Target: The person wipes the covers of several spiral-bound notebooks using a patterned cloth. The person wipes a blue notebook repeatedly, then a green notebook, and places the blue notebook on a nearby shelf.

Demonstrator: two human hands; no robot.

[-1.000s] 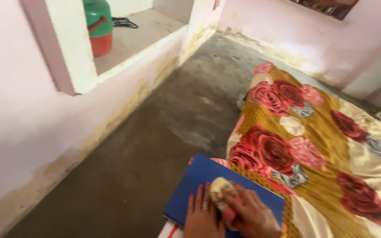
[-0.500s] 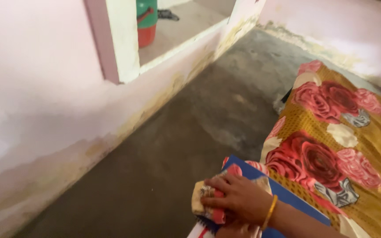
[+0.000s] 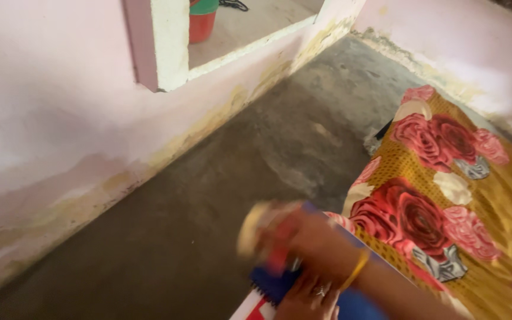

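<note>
Right hand: the right hand (image 3: 309, 237), blurred, sits low in the frame just right of centre, fingers curled around a wad of cloth; a yellow bangle (image 3: 357, 269) circles the wrist.
Cloth: the cloth (image 3: 262, 231) is a bunched, cream-and-red rag, pressed at the upper left end of the notebook. It looks soft, light and limp, so it should crush to any shape; a full-palm hold over the bunched middle, as here, seems the surest hold, since a loose corner would likely trail.
Left hand: the left hand (image 3: 309, 299) lies at the bottom edge of the frame, below the right one, a ring on one finger. It rests on the notebook; whether its fingers lie flat or curl I cannot tell, as most of it is cut off.
Notebook: the blue notebook (image 3: 271, 284) shows only its near corner and a dark spiral edge, lower centre, partly over the edge of the bedding. The cover looks stiff, flat and smooth, probably prone to sliding under a rub, so a flat hand on the cover is a sensible way to steady it.
Bedspread: the bedspread (image 3: 445, 195), mustard with red roses, fills the right of the frame.
Floor: the floor (image 3: 208, 195) is bare grey concrete, centre and left.
Container: a red and green container (image 3: 201, 18) stands in the wall recess, top centre.
</note>
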